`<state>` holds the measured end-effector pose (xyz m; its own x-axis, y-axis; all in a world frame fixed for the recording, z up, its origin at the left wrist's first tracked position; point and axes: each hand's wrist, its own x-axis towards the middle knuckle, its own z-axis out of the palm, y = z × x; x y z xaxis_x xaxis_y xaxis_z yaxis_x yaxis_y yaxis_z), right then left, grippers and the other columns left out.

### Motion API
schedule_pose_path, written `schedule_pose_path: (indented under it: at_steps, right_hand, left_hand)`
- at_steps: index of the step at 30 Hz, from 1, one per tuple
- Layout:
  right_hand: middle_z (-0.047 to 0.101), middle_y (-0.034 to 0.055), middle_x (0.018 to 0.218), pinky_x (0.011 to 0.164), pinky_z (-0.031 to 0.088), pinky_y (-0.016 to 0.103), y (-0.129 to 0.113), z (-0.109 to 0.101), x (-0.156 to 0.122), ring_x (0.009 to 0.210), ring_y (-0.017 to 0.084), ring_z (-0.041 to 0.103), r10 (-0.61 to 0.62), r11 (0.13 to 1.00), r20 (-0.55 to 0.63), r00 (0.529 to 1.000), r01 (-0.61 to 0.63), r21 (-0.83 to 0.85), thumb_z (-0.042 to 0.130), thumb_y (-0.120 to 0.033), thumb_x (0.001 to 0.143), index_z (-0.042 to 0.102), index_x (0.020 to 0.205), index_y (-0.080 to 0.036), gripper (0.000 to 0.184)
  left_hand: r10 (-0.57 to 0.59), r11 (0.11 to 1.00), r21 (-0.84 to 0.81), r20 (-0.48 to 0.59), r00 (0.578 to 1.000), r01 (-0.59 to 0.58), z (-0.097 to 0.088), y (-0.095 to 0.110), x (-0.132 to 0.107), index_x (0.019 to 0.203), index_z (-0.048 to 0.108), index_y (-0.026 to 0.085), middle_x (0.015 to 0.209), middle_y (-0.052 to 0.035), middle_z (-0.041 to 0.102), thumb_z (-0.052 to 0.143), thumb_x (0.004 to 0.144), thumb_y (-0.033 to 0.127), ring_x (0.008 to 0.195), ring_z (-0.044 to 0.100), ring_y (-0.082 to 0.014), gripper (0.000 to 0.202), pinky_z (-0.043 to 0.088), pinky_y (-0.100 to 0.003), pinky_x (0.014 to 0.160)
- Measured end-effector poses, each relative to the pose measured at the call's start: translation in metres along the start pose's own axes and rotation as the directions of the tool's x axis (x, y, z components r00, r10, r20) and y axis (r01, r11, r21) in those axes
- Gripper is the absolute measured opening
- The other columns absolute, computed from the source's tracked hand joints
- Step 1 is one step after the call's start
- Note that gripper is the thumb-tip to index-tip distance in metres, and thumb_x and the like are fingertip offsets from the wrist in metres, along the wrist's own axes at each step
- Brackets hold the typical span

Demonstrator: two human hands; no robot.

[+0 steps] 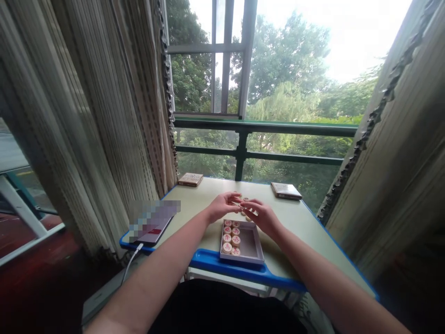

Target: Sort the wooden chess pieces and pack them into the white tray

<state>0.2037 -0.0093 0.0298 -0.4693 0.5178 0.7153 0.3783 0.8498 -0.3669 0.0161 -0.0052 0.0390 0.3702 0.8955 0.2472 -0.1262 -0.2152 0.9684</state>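
A shallow grey box (255, 248) lies at the near edge of a small beige table (306, 227) with a blue rim. Several round wooden chess pieces (231, 237) with red characters fill its left side. Just beyond the box, my left hand (224, 205) and my right hand (260, 214) meet over a few loose wooden pieces (244, 211) on the tabletop. Both hands have their fingers curled and pinched at those pieces; which piece each one holds is hidden by the fingers.
A phone (153, 230) with a white cable lies at the table's left edge. A flat brown box (190, 179) sits at the far left corner, another flat box (286, 190) at the far right. Curtains hang on both sides; a green railing and window stand behind.
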Motion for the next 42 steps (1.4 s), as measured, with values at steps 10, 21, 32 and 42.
schedule_pose_path:
  at_steps: [10, 21, 32, 42]
  right_hand:
    - [0.069, 0.0080, 0.091, 0.061, 0.054, 0.028, -0.058, -0.012, -0.019, 0.070, 0.016, 0.064, 0.091, 0.993, 0.024, 0.996, -0.092, 0.070, 0.054, -0.031, 0.085, 0.069, 0.095, -0.021, 0.021]
    - [0.069, 0.0065, 0.092, 0.078, 0.049, 0.037, -0.102, 0.001, -0.062, 0.084, 0.019, 0.058, -0.047, 0.971, 0.048, 0.998, 0.057, -0.234, 0.054, -0.022, 0.084, 0.067, 0.097, -0.024, 0.018]
    - [0.069, 0.0064, 0.086, 0.076, 0.049, 0.035, -0.104, 0.004, -0.063, 0.080, 0.018, 0.058, -0.035, 0.975, 0.124, 0.992, 0.061, -0.213, 0.053, -0.019, 0.082, 0.067, 0.091, -0.021, 0.017]
    - [0.070, 0.0067, 0.089, 0.077, 0.050, 0.035, -0.105, 0.002, -0.063, 0.080, 0.018, 0.060, -0.027, 0.985, 0.123, 0.992, 0.048, -0.167, 0.056, -0.023, 0.081, 0.069, 0.090, -0.022, 0.016]
  left_hand:
    - [0.066, 0.889, 0.453, 0.012, 0.998, -0.064, -0.006, 0.019, -0.049, 0.107, 0.063, 0.014, 0.105, -0.0110, 0.065, 0.066, 0.073, 0.027, 0.082, 0.062, -0.0174, 0.037, 0.051, -0.034, 0.073]
    - [0.062, 0.740, 0.666, 0.074, 0.995, -0.096, -0.003, 0.004, -0.106, 0.132, 0.042, 0.016, 0.142, -0.0152, 0.034, 0.075, 0.057, 0.045, 0.132, 0.030, -0.0289, 0.087, 0.030, -0.042, 0.107]
    - [-0.004, 0.798, 0.602, 0.072, 0.997, -0.040, -0.008, -0.004, -0.102, 0.134, 0.040, 0.016, 0.141, -0.0159, 0.036, 0.080, 0.049, 0.040, 0.129, 0.034, -0.0300, 0.097, 0.027, -0.043, 0.108]
    - [-0.081, 0.830, 0.554, 0.019, 0.997, 0.057, -0.004, 0.003, -0.102, 0.132, 0.043, 0.020, 0.141, -0.0125, 0.037, 0.067, 0.069, 0.037, 0.123, 0.043, -0.0270, 0.069, 0.037, -0.040, 0.100]
